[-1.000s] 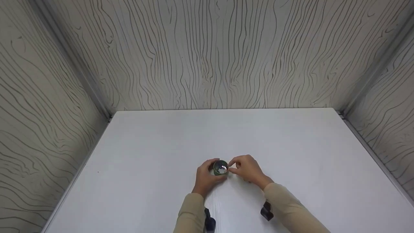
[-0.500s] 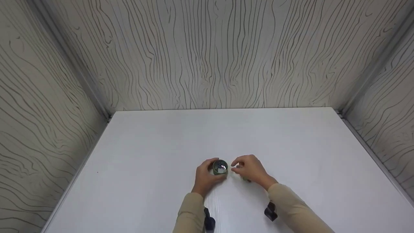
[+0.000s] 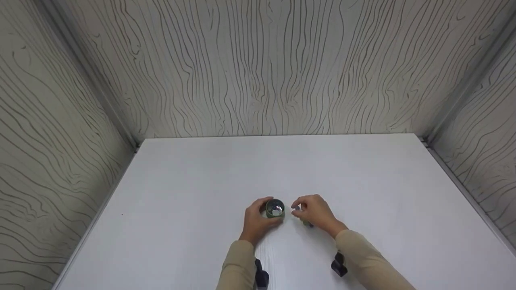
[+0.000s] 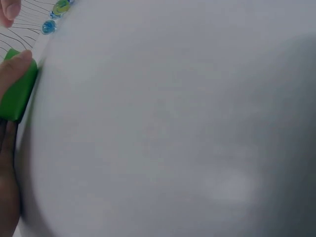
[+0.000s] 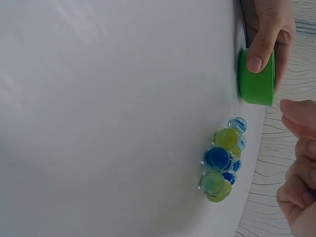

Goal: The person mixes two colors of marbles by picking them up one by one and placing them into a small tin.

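My left hand [image 3: 256, 221] grips a small green cup [image 5: 257, 84] that stands upright on the white table, thumb on one side and fingers on the other. From the head view, its inside looks dark with bright, glassy reflections. My right hand [image 3: 316, 211] hovers just right of the cup, thumb and index finger bent toward each other with a gap between their tips. Close by lies a cluster of several glass marbles [image 5: 217, 158], blue, yellow-green and clear. The head view shows one bluish marble [image 3: 297, 208] through that gap; the hand covers most of the others.
The white table [image 3: 193, 177] is enclosed by wood-grain patterned walls [image 3: 258, 72]. Dark wrist devices hang under the left sleeve [image 3: 237, 262] and the right sleeve [image 3: 371, 259]. A tiny dark speck [image 3: 122, 214] marks the table at the left.
My right hand has drawn back from the cup's rim to the right, uncovering a bluish marble between its fingertips. My left hand and the cup have stayed in place.
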